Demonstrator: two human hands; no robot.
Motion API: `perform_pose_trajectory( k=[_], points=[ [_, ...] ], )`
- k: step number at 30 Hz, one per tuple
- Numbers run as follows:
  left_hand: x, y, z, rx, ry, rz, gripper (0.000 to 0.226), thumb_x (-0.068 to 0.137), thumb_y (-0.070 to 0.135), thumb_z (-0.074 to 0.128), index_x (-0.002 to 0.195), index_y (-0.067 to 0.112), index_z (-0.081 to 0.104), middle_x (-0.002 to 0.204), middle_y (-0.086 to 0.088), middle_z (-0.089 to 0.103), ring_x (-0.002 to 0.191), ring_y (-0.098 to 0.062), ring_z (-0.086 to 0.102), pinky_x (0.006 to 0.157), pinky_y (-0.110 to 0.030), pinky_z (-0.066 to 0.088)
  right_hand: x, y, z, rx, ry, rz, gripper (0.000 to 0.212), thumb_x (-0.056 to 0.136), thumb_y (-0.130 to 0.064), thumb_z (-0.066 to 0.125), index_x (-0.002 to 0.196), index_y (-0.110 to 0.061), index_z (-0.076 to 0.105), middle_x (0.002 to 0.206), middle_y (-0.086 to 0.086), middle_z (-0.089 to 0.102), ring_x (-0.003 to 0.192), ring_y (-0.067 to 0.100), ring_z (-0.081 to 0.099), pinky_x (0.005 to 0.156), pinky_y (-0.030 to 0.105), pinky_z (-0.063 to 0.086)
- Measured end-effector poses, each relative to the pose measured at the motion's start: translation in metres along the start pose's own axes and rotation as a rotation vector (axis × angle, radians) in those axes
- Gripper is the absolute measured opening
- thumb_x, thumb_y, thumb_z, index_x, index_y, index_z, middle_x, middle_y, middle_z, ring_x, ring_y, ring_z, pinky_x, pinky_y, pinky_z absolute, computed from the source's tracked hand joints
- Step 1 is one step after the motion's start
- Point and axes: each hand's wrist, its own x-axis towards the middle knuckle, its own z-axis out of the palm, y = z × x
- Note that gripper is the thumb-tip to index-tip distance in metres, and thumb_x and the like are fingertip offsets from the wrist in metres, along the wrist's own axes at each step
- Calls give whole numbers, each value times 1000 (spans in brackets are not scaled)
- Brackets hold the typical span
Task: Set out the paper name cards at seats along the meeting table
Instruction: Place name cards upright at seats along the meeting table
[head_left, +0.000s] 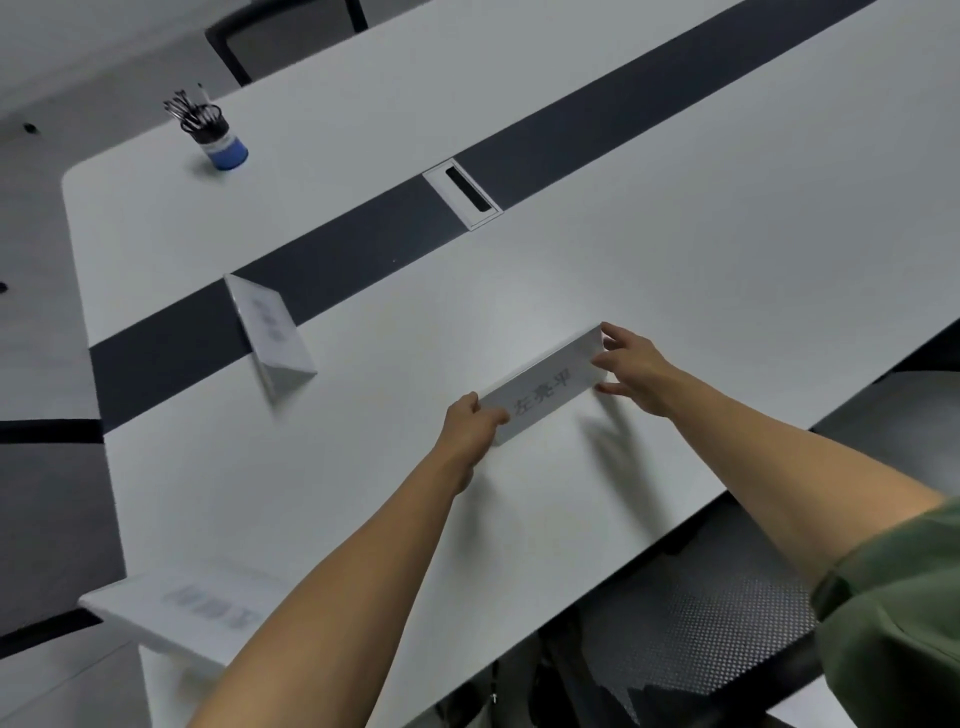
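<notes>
A white folded name card (545, 387) with dark printed characters stands on the white meeting table (675, 249), near its right edge. My left hand (470, 423) grips the card's near-left end. My right hand (636, 371) holds its far-right end, fingers around the corner. A second tent card (270, 332) stands to the left beside the table's dark centre strip (332, 265). A third card (208, 605) sits at the near-left corner of the table, blurred.
A blue pen cup (215, 135) full of pens stands at the far left end. A white cable hatch (464, 193) is set into the dark strip. A mesh office chair (717, 639) is tucked under the right edge; another chair (260, 36) is behind the far side.
</notes>
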Motion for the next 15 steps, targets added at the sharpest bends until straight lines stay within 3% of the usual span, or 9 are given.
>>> perform_pose_trajectory(
  k=[7, 9, 11, 13, 15],
  points=[
    [12, 6, -1, -2, 26, 20, 11, 85, 13, 57, 81, 16, 47, 110, -14, 61, 88, -21, 56, 87, -42, 50, 14, -3, -1, -29, -8, -5, 68, 92, 0, 55, 151, -25, 33, 145, 2, 46, 123, 26, 53, 97, 45, 50],
    [13, 6, -1, 16, 53, 40, 8, 86, 15, 56, 87, 14, 48, 113, -14, 60, 83, -18, 53, 75, -35, 48, 15, -4, -2, -59, 6, -1, 69, 91, -3, 58, 151, -25, 32, 147, 3, 41, 120, 24, 52, 95, 44, 51],
    [10, 5, -4, 53, 88, 64, 23, 89, 19, 55, 111, 15, 52, 130, -9, 54, 98, -20, 55, 78, -27, 41, 13, -3, 0, -126, 59, 5, 71, 90, -8, 63, 152, -22, 30, 147, 8, 38, 113, 23, 49, 90, 42, 53],
    [3, 4, -14, 93, 152, 66, 53, 92, 23, 53, 143, 15, 37, 147, -5, 40, 127, -24, 45, 90, -27, 35, 7, -2, 2, -212, 170, -7, 68, 89, -13, 66, 149, -17, 35, 143, 12, 44, 108, 25, 52, 92, 44, 54],
    [-8, 6, -32, 118, 234, 101, 52, 93, 24, 52, 143, 16, 39, 147, -5, 42, 131, -24, 44, 96, -30, 36, -3, -2, 9, -306, 300, -53, 56, 87, -17, 65, 140, -13, 48, 134, 12, 55, 107, 29, 58, 95, 47, 53]
  ],
)
